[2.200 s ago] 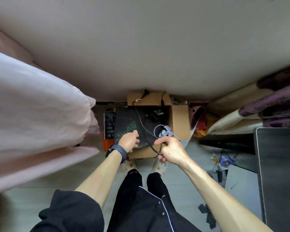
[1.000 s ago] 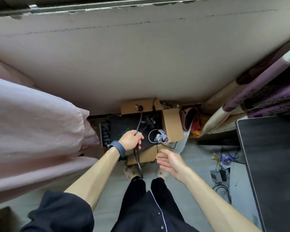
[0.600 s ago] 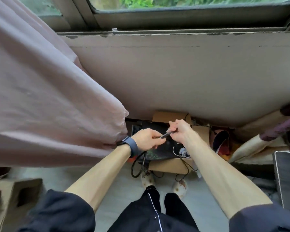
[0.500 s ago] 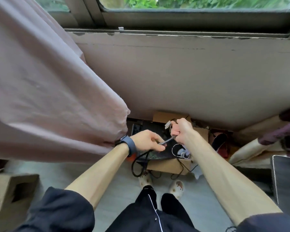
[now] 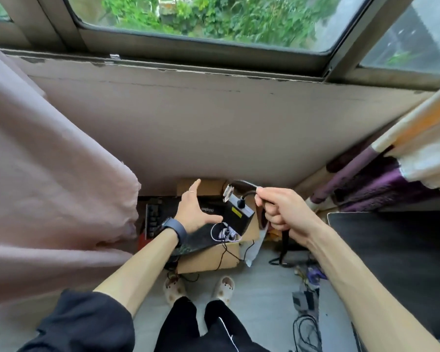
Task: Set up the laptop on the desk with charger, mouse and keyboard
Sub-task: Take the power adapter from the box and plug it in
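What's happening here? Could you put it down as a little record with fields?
Place: floor below a window
Right grip: bare hand curled round the charger cable
Charger brick: hangs on that cable, over the cardboard box
Left grip: bare hand, open, fingers spread, beside the brick
Keyboard: left of the box

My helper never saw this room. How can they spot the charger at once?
Look under the window, above the cardboard box. The charger is the black brick between left hand and right hand; only it has a yellow label and a plugged-in cable.
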`<act>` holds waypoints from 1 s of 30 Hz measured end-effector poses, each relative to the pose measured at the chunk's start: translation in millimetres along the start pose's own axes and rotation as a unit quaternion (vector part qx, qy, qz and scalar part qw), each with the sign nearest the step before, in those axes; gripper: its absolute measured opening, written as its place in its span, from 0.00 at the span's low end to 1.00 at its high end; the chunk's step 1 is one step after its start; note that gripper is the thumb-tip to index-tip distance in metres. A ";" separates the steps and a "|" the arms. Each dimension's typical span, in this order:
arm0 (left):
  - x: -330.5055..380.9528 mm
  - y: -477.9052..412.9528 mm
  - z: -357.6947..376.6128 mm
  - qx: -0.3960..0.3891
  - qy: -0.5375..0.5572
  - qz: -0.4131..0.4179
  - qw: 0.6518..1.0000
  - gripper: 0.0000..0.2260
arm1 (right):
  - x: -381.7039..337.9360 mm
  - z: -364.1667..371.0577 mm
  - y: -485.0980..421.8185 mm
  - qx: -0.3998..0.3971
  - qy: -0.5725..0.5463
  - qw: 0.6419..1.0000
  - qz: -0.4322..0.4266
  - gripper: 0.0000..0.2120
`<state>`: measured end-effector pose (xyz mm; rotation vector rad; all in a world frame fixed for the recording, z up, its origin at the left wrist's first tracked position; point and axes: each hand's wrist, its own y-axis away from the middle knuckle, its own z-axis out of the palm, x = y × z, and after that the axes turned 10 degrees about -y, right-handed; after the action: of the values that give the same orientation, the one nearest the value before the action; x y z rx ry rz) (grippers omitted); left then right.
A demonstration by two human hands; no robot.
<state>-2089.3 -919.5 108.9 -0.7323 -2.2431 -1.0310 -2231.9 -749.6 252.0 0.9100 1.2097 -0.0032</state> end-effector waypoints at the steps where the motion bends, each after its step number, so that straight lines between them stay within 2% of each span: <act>1: 8.8 -2.7 8.1 -0.024 0.027 0.019 0.999 0.58 | -2.6 -3.7 12.7 0.011 -0.011 1.000 -0.005 0.16; 4: 26.2 -2.3 29.9 -0.110 0.103 0.013 0.988 0.60 | -12.6 -11.5 49.3 0.038 -0.080 0.996 -0.027 0.16; 7: 26.1 -0.8 59.0 -0.213 0.109 -0.028 0.971 0.53 | -23.3 -16.8 87.6 0.080 -0.172 0.980 -0.066 0.15; 9: 26.1 -1.6 78.7 -0.264 0.073 -0.017 0.962 0.43 | -27.9 -21.5 112.8 0.101 -0.225 0.964 -0.100 0.15; 13: 38.4 -5.4 106.6 -0.264 0.028 0.051 0.963 0.09 | -30.8 -35.1 151.4 0.136 -0.315 0.928 -0.145 0.15; 14: 41.6 -3.1 112.4 -0.277 0.003 0.070 0.958 0.06 | -28.7 -40.0 160.5 0.145 -0.331 0.920 -0.154 0.15; 17: 51.2 14.8 128.8 -0.295 -0.075 0.149 0.941 0.05 | -16.5 -59.6 189.4 0.204 -0.333 0.903 -0.177 0.15; 19: 61.1 29.8 131.4 -0.271 -0.070 0.167 0.946 0.04 | -3.7 -75.1 205.3 0.257 -0.315 0.894 -0.187 0.14; 23: 102.7 63.5 133.7 -0.247 -0.050 0.177 0.951 0.13 | 40.1 -99.7 233.9 0.364 -0.258 0.881 -0.160 0.14; 26: 137.2 94.7 148.8 -0.287 -0.053 0.196 0.936 0.17 | 80.3 -108.0 252.0 0.404 -0.236 0.874 -0.130 0.15; 30: 167.8 144.9 186.2 -0.363 -0.078 0.191 0.909 0.12 | 132.1 -118.9 269.2 0.415 -0.221 0.876 -0.110 0.15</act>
<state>-2156.5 -650.2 191.6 -1.5380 -1.6829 -1.6497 -2151.5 -441.1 300.8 1.4044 0.8499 -0.9318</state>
